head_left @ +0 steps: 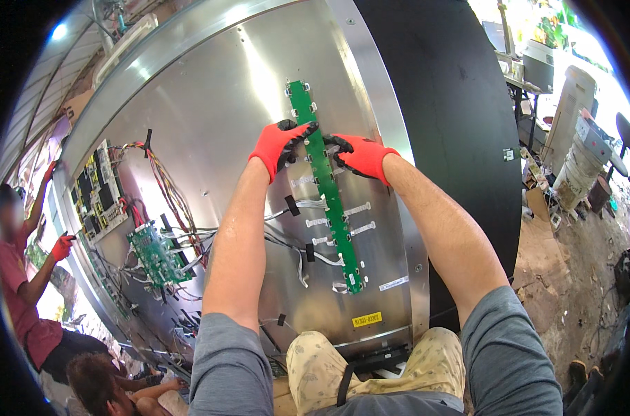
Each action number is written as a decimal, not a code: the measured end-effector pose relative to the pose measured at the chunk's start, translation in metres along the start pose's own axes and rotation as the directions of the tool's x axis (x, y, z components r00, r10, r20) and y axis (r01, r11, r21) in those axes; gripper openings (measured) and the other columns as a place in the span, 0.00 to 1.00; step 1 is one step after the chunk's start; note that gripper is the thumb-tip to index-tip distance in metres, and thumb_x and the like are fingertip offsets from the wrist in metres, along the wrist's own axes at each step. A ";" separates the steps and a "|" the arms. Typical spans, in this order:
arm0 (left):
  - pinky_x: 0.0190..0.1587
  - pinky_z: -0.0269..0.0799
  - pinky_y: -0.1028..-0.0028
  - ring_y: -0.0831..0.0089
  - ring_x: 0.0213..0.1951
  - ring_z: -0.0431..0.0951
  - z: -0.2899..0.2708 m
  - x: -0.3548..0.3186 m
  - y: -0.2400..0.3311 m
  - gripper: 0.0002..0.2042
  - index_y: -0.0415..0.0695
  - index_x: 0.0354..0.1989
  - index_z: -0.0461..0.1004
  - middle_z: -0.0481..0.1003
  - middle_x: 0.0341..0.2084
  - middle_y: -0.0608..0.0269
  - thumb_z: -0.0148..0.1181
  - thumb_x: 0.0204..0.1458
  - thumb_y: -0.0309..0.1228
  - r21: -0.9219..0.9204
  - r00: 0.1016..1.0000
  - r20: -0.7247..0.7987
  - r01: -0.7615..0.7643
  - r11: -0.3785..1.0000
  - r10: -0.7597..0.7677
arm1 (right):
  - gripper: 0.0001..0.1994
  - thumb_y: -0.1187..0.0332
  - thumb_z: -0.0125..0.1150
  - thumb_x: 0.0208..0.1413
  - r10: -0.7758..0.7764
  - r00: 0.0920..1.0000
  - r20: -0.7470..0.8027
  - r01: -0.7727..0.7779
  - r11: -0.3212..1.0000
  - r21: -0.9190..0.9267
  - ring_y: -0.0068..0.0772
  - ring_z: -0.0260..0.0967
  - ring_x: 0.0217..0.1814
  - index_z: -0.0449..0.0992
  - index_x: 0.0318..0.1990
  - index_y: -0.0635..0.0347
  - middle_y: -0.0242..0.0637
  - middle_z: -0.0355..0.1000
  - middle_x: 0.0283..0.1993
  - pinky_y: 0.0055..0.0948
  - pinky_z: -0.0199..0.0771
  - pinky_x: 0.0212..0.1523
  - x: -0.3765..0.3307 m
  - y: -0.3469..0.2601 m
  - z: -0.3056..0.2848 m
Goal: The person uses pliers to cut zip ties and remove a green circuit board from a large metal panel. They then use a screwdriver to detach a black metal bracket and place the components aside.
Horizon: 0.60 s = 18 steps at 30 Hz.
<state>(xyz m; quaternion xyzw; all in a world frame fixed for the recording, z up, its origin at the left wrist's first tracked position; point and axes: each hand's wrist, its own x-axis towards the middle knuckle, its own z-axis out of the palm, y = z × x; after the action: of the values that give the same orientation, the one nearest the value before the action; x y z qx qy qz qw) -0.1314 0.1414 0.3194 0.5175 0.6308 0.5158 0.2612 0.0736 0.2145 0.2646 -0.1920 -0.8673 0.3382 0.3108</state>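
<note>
Both gloved, red and black — left hand (pixel 282 144) gripping the left edge of a long narrow green circuit strip (pixel 326 187), right hand (pixel 360 155) gripping its right edge, fingers curled onto the board from either side; strip lying lengthwise down the middle of a big brushed metal back panel (pixel 211 90), white ribbon connectors (pixel 350 220) branching off it, black tape tabs (pixel 291 205) pinning thin wires to the metal; lower left on the same panel, a smaller green circuit board (pixel 152 253) fed by a bundle of red, yellow and black wires (pixel 169 191); small yellow label (pixel 366 319) near the panel's lower edge; black sheet (pixel 453 111) just right of the panel. Beyond it, dirt floor (pixel 571 277) littered with cardboard and scrap — bright daylight at the far right; at far left, another person's red-gloved hand (pixel 62 246) reaching to the panel's edge.
</note>
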 end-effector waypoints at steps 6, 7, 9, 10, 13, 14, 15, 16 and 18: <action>0.21 0.60 0.77 0.81 0.18 0.65 0.009 -0.015 0.011 0.12 0.44 0.28 0.74 0.68 0.18 0.71 0.67 0.48 0.39 0.040 0.999 0.052 -0.008 0.999 0.006 | 0.14 0.66 0.49 0.54 0.121 0.990 0.067 -0.114 0.988 -0.108 0.43 0.69 0.47 0.70 0.47 0.56 0.44 0.73 0.44 0.37 0.67 0.49 0.013 0.010 -0.004; 0.21 0.60 0.77 0.80 0.18 0.65 0.010 -0.016 0.013 0.12 0.44 0.29 0.74 0.68 0.18 0.71 0.67 0.48 0.38 0.080 0.999 0.051 -0.002 0.997 -0.002 | 0.14 0.66 0.50 0.54 0.129 0.990 0.060 -0.123 0.987 -0.102 0.42 0.69 0.44 0.70 0.47 0.56 0.44 0.73 0.42 0.36 0.68 0.47 0.014 0.011 -0.003; 0.20 0.62 0.75 0.79 0.20 0.67 0.005 -0.008 0.003 0.13 0.43 0.30 0.76 0.70 0.19 0.70 0.67 0.47 0.40 0.029 0.998 0.068 0.008 1.000 -0.010 | 0.13 0.65 0.50 0.54 0.141 0.989 0.052 -0.136 0.987 -0.087 0.39 0.70 0.39 0.70 0.46 0.56 0.42 0.74 0.38 0.36 0.70 0.42 0.017 0.010 0.000; 0.20 0.63 0.74 0.79 0.20 0.67 0.000 -0.004 -0.002 0.13 0.43 0.31 0.77 0.71 0.20 0.69 0.68 0.47 0.41 0.005 0.997 0.072 0.016 1.000 -0.016 | 0.12 0.65 0.50 0.54 0.152 0.985 0.084 -0.148 0.987 -0.058 0.37 0.70 0.36 0.70 0.45 0.56 0.41 0.73 0.36 0.35 0.70 0.39 0.020 0.008 0.000; 0.21 0.65 0.74 0.78 0.20 0.68 -0.003 0.001 -0.010 0.14 0.43 0.31 0.78 0.71 0.20 0.69 0.67 0.48 0.41 -0.012 0.997 0.079 -0.016 1.000 0.017 | 0.09 0.65 0.50 0.54 0.164 0.975 0.151 -0.166 0.986 0.001 0.28 0.67 0.26 0.69 0.40 0.57 0.35 0.69 0.27 0.31 0.67 0.26 0.024 0.005 -0.003; 0.21 0.65 0.74 0.78 0.20 0.68 -0.003 0.002 -0.012 0.14 0.43 0.31 0.78 0.71 0.20 0.69 0.67 0.48 0.41 0.001 0.997 0.068 -0.022 1.000 0.022 | 0.09 0.65 0.50 0.54 0.168 0.970 0.179 -0.173 0.985 0.015 0.29 0.67 0.26 0.69 0.39 0.57 0.35 0.69 0.27 0.31 0.67 0.25 0.026 0.004 -0.003; 0.22 0.66 0.74 0.78 0.21 0.68 -0.002 0.002 -0.011 0.14 0.42 0.31 0.78 0.70 0.20 0.68 0.66 0.48 0.42 0.007 0.998 0.061 -0.030 1.000 0.030 | 0.08 0.65 0.50 0.54 0.176 0.963 0.204 -0.184 0.983 0.022 0.29 0.66 0.25 0.69 0.39 0.57 0.35 0.69 0.27 0.31 0.66 0.25 0.027 0.006 -0.005; 0.22 0.67 0.73 0.78 0.21 0.68 0.000 0.003 -0.011 0.14 0.42 0.31 0.78 0.70 0.20 0.68 0.66 0.48 0.42 0.014 0.998 0.054 -0.038 0.999 0.037 | 0.08 0.65 0.50 0.54 0.184 0.956 0.230 -0.196 0.980 0.029 0.29 0.66 0.25 0.70 0.38 0.57 0.35 0.69 0.27 0.31 0.66 0.24 0.029 0.007 -0.006; 0.22 0.64 0.75 0.78 0.19 0.67 0.003 0.004 -0.011 0.14 0.44 0.28 0.75 0.69 0.18 0.69 0.67 0.48 0.42 0.007 0.997 0.041 -0.060 0.998 0.060 | 0.08 0.63 0.49 0.56 0.161 0.964 0.212 -0.176 0.983 0.053 0.28 0.66 0.24 0.70 0.36 0.57 0.34 0.69 0.27 0.29 0.65 0.22 0.031 0.011 -0.004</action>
<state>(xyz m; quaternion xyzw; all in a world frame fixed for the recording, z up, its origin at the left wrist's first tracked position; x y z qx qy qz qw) -0.1346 0.1467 0.3090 0.5476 0.6118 0.5101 0.2560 0.0548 0.2409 0.2714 -0.2175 -0.8628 0.4123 0.1958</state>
